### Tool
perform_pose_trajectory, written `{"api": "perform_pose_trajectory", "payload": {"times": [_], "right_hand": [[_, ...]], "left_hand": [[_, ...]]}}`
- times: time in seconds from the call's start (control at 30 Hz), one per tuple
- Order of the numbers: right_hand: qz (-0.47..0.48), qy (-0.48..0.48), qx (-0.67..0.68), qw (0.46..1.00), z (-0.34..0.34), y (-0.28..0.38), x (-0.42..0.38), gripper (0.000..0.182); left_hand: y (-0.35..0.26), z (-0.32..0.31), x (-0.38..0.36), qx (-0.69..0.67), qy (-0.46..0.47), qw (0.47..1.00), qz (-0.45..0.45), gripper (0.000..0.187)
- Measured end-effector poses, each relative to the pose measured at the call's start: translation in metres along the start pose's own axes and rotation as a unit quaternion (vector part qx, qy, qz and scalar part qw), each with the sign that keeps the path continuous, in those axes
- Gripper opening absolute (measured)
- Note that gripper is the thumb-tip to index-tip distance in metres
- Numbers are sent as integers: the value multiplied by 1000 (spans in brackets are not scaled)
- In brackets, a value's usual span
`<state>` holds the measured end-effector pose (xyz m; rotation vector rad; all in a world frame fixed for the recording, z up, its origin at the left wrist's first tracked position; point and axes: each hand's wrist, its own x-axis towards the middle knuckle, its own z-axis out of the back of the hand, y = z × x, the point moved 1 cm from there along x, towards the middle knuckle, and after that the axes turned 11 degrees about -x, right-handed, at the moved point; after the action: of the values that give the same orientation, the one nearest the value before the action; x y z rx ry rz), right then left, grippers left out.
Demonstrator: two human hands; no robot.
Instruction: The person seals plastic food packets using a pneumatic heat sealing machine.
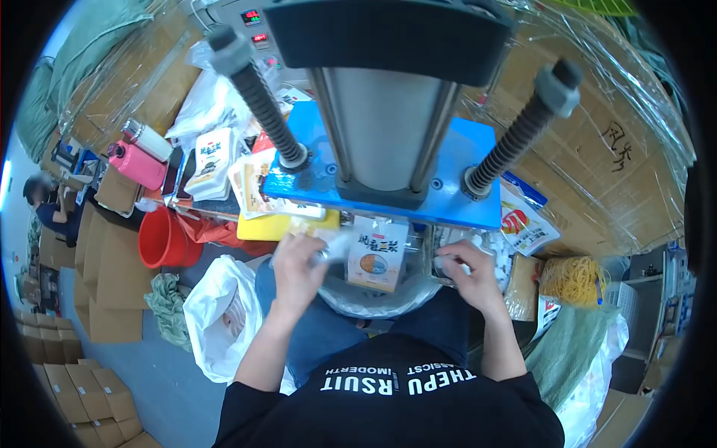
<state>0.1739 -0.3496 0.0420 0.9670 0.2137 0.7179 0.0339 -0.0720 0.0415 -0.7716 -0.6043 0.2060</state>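
Note:
Before me stands a press with a blue plate (463,153) and a grey cylinder (385,127). A printed packet (377,254) with a round picture is upright under the plate's front edge, above a bin lined with clear plastic (351,299). My left hand (297,267) is left of the packet, fingers closed on a pale, see-through plastic piece (337,245) blurred by motion. On the packet's right, my right hand (470,275) has its thumb and fingers pinched together beside a tray of small white pieces (489,243); what they hold is too small to make out.
Printed pouches (213,160) pile up at left, near a yellow block (261,227), a pink bottle (138,166) and a red bucket (166,237). A white bag (216,313) stands on the floor. Yellow cord (571,280) lies at right. Another person (56,213) sits far left.

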Motion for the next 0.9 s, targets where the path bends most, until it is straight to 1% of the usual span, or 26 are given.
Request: {"api": "perform_pose_trajectory", "payload": {"times": [0.03,0.07,0.1,0.13,0.17,0.2,0.23,0.27,0.3,0.33,0.37,0.4,0.43,0.5,0.53,0.57,0.63,0.67,0.7,0.73,0.77,0.8,0.83,0.87,0.9], "right_hand": [[-8,54,-1,998,1,16,5,17],[-13,56,-4,998,2,27,12,17],[58,89,-25,994,1,39,21,17],[129,120,-44,983,-2,47,26,17],[129,118,-44,984,-7,52,28,17],[142,138,-34,980,-11,58,32,17],[155,160,-25,975,-14,61,34,17],[158,160,-25,974,-16,62,32,17],[130,148,13,980,-20,61,28,17],[99,136,53,984,-23,58,26,16],[98,138,54,984,-25,55,26,16],[79,110,37,990,-24,50,24,16],[59,82,18,995,-21,46,22,16],[55,89,3,995,-5,46,24,16],[88,145,-30,985,4,49,26,16],[122,201,-64,970,8,51,27,16],[126,207,-70,968,8,52,28,16],[128,215,-72,966,5,52,27,15],[129,216,-71,965,-2,49,24,15],[128,159,-32,978,-12,43,21,19],[126,101,7,987,-19,39,18,23],[127,102,9,987,-24,38,14,23],[30,109,65,991,-28,36,11,28],[-67,115,119,984,-31,34,9,33],[-70,89,83,990,-26,33,9,37]], "left_hand": [[-13,-3,-2,-6,3,1000,3,21],[-26,-6,-3,-22,40,999,-3,22],[-35,-8,-4,-37,76,996,-11,22],[-40,-9,-2,-54,98,993,-35,18],[-43,-8,-2,-53,99,993,-37,18],[-45,-8,-4,-109,176,978,21,17],[-47,-9,-7,-163,248,951,79,15],[-44,-11,-15,-205,260,929,165,12],[-43,-16,-22,-204,257,930,165,12],[-41,-22,-31,-335,238,874,261,14],[-39,-29,-38,-457,212,790,349,16],[-38,-34,-42,-435,217,791,371,17],[-38,-36,-42,-436,220,789,373,17],[-42,-38,-35,-312,223,876,290,15],[-45,-37,-31,-278,220,903,242,15],[-47,-37,-28,-280,221,903,240,15],[-48,-36,-23,-225,249,923,188,16],[-46,-36,-24,-225,247,923,188,16],[-42,-39,-28,-305,258,886,236,18],[-38,-42,-32,-383,267,839,282,20],[-34,-43,-35,-381,265,839,283,20],[-29,-46,-40,-408,262,808,335,20],[-25,-47,-43,-434,257,773,384,22],[-22,-49,-41,-432,256,774,385,22],[-19,-50,-36,-432,244,774,394,21]]}}
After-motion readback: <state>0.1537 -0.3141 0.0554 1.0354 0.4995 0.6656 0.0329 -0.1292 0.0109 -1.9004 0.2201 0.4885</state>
